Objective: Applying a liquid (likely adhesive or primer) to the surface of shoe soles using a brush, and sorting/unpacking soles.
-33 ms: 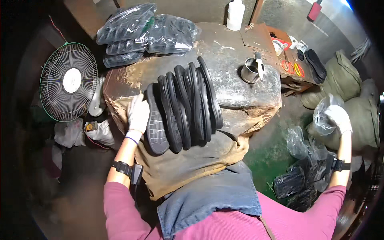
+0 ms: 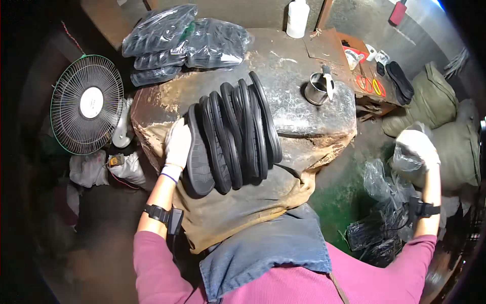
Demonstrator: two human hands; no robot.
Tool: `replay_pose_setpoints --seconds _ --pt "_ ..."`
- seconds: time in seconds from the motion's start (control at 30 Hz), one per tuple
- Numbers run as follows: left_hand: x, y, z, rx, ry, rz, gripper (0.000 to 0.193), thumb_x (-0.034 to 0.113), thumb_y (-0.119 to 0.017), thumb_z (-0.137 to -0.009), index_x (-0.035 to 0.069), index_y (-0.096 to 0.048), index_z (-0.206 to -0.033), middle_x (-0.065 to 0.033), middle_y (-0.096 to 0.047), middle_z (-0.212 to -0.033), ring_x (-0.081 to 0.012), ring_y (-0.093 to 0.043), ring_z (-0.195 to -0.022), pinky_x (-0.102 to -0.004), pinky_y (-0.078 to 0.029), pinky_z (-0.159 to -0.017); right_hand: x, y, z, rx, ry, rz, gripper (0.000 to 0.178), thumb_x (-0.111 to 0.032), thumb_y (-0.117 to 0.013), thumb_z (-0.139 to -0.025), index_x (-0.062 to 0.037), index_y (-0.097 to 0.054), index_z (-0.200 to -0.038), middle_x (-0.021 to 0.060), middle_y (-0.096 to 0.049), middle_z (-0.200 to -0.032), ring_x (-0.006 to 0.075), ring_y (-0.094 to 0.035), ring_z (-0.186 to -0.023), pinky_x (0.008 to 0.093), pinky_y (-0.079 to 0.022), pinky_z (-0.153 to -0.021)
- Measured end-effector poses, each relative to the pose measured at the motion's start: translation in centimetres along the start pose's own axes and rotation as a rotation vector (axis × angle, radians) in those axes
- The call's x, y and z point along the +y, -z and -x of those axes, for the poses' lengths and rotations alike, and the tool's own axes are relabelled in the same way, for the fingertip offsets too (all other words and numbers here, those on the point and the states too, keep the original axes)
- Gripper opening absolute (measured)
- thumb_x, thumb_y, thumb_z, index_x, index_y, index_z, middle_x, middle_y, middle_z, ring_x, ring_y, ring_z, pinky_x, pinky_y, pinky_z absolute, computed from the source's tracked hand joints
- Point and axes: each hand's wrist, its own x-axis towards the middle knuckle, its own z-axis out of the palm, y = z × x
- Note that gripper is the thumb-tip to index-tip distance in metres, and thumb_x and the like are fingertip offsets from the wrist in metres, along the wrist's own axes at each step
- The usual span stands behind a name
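"Soles (image 2: 235,134), in the head view: where do they stand?"

"On edge in a black row, just right of the left grip (image 2: 178,144), on the counter (image 2: 291,109), their near ends reaching over the tan cloth (image 2: 238,207)."

"What has just changed?"

"Little. The left grip has edged rightward, and the leftmost sole (image 2: 201,167) has tipped, its tread catching less light. The right grip (image 2: 417,147) has shifted slightly left, and the clear plastic bag (image 2: 406,161) beside it sits lower than a moment ago."

"Meaning what for the work?"

"My judgement: the left grip is steadying the end of the row while the right one deals with the plastic. The other soles look undisturbed."

"And how are the grips set?"

"The left, white-gloved, lies flat along the leftmost sole, not closed round it. The right is gloved too, with plastic bunched against it; blur hides its fingers, so I cannot tell whether they pinch it."

"Anything near them?"

"Loose plastic (image 2: 377,182) lies below and left of the right grip. Plastic-wrapped packs (image 2: 164,33) sit beyond the left grip, and a metal mug (image 2: 315,95) stands between the two, farther off."
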Motion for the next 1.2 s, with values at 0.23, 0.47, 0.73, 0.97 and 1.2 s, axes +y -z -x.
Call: replay_pose_setpoints --seconds 0.23,0.47,0.73,0.97,1.2 --pt "6.1 -7.0 -1.0 -0.239 0.15 1.096 0.04 0.019 -0.045 -0.112 0.004 -0.055 -0.148 -0.0176 -0.063 -0.143 -0.0306 -0.059 -0.133 -0.0396 -0.042 -0.118 -18.8 -3.9 -20.0 0.21 -0.603 -1.349 0.074 -0.04 -0.075 -0.096 -0.0037 -0.05 -0.156 0.0244 -0.056 -0.154 0.0365 -0.053 -0.144 0.0429 -0.042 -0.121" --pt "7.6 -8.5 2.2 -0.328 0.53 1.561 0.048 0.041 -0.043 -0.114 0.008 -0.063 -0.143 -0.0083 -0.071 -0.135 -0.0227 -0.067 -0.118 -0.041 -0.054 -0.106 -24.7 -3.4 -31.2 0.66 -0.635 -0.969 0.106 -0.041 -0.089 -0.077 0.0065 -0.04 -0.158 0.0349 -0.045 -0.158 0.0484 -0.043 -0.149 0.0479 -0.034 -0.126" --pt "5.8 -5.7 3.8 -0.943 0.478 2.123 0.038 0.034 -0.049 -0.114 0.009 -0.066 -0.136 -0.0093 -0.074 -0.12 -0.021 -0.071 -0.108 -0.0381 -0.058 -0.098 -27.1 -4.3 -33.4 0.707 -0.518 -0.902 0.11 -0.055 -0.086 -0.074 0.0018 -0.043 -0.158 0.0341 -0.04 -0.162 0.0496 -0.04 -0.15 0.0574 -0.034 -0.121" --pt "8.7 -6.8 4.1 -0.674 0.124 1.535 0.041 0.026 -0.046 -0.114 0.006 -0.057 -0.148 -0.0109 -0.063 -0.144 -0.021 -0.059 -0.13 -0.0361 -0.046 -0.116 -24.2 -8.3 -31.0 0.821 -0.576 -0.85 0.107 -0.061 -0.085 -0.077 -0.0025 -0.047 -0.158 0.0333 -0.04 -0.163 0.0527 -0.035 -0.152 0.0585 -0.03 -0.126" --pt "12.9 -3.3 3.8 -0.683 0.381 1.458 0.049 0.033 -0.046 -0.115 0.0 -0.054 -0.151 -0.0125 -0.064 -0.137 -0.0239 -0.06 -0.122 -0.0383 -0.047 -0.111 -24.1 -5.5 -28.3 0.601 -0.7 -0.954 0.105 -0.038 -0.073 -0.077 -0.0011 -0.031 -0.165 0.0319 -0.015 -0.174 0.05 -0.012 -0.162 0.0582 -0.017 -0.131"
